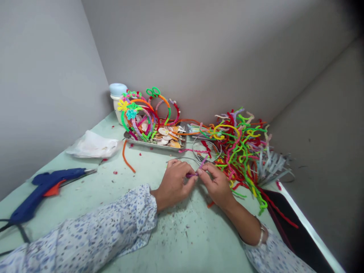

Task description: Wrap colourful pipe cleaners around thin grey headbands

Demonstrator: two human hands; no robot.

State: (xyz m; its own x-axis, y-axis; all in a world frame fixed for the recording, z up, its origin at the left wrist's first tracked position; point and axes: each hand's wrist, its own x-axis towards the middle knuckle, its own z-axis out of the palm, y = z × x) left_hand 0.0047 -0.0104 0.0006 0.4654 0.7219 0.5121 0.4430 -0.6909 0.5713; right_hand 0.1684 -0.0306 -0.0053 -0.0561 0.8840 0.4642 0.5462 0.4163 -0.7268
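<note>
Above the pale green tabletop (pixel 176 235), both hands' fingers pinching a fuzzy purple stem (pixel 203 162), loops nearby

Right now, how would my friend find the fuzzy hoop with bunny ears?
Start at the pale green table and find the metal tray near the grey wall. Among the fuzzy hoops at the tray, look towards the back for the orange-and-green hoop. Two open green loops stick up from it, while nearer hoops carry yellow and turquoise flowers.
</note>
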